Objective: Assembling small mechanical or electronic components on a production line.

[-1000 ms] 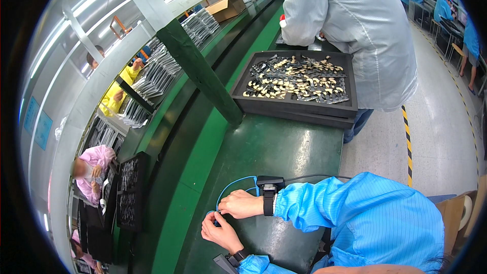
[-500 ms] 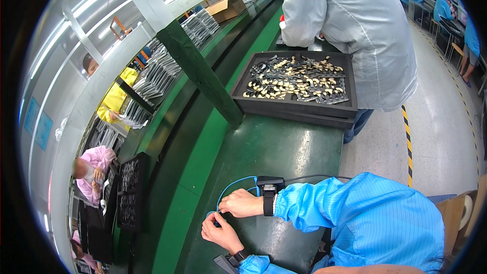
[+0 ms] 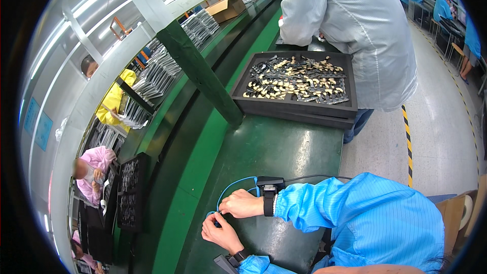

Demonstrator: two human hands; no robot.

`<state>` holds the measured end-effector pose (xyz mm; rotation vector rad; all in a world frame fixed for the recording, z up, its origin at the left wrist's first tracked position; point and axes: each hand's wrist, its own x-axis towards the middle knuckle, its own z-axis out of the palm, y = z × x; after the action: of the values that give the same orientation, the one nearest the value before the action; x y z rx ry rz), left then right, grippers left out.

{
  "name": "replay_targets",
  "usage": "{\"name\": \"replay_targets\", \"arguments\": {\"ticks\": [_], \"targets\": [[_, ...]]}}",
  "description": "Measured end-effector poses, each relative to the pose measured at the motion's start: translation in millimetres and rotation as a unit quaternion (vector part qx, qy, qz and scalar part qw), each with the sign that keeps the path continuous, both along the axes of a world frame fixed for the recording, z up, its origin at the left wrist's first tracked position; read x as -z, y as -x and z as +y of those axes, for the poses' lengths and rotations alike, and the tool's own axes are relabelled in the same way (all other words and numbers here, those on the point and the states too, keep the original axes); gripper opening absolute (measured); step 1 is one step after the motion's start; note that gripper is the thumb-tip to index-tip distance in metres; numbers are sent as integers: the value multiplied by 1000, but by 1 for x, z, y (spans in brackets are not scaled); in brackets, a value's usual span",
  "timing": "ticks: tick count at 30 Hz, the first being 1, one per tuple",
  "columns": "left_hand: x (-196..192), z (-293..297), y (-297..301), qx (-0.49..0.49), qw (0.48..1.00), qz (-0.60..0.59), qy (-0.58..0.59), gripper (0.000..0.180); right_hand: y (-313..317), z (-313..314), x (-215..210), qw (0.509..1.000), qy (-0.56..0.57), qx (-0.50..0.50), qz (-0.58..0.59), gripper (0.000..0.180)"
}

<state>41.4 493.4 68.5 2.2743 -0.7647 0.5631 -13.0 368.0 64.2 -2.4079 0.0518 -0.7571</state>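
Over the near end of the green workbench (image 3: 284, 147), my two hands meet with fingertips close together. My right hand (image 3: 242, 203), the upper one, pinches at a thin blue cord (image 3: 226, 187) that loops up toward its wrist. Below it, my left hand (image 3: 221, 233) is closed, thumb against fingers, where the cord's end and a small dark blue piece show. The fingers partly hide that piece. A black strap with a small black box (image 3: 270, 182) sits at my right wrist, and a dark cable runs right from it. Another black band (image 3: 238, 258) circles my left wrist.
Stacked black trays (image 3: 294, 106) hold many black and cream curved parts beyond my hands. A person in a white coat (image 3: 355, 35) stands next to them. A green post (image 3: 200, 73) rises beside the bench. Across the green conveyor line, people work near another black tray (image 3: 133, 187).
My hands and the blue cord stay in practically the same place. Across the line, the person in yellow has shifted a little, with an arm moved over the stacked sheets.
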Motion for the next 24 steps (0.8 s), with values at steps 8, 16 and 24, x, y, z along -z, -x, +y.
{"name": "replay_targets", "arguments": {"ticks": [8, 16, 24], "targets": [[-1, 0, 0, 1, 1000, 5, 5, 20, -1, 0, 2, 1000, -7, -6, -9, 15], [0, 0, -1, -2, 1000, 9, 7, 21, -2, -1, 2, 1000, -10, -22, -3, 18], [0, 0, 0, -4, 1000, 5, 11, 21, -1, -1, 0, 1000, -11, -28, -2, 19]]}}
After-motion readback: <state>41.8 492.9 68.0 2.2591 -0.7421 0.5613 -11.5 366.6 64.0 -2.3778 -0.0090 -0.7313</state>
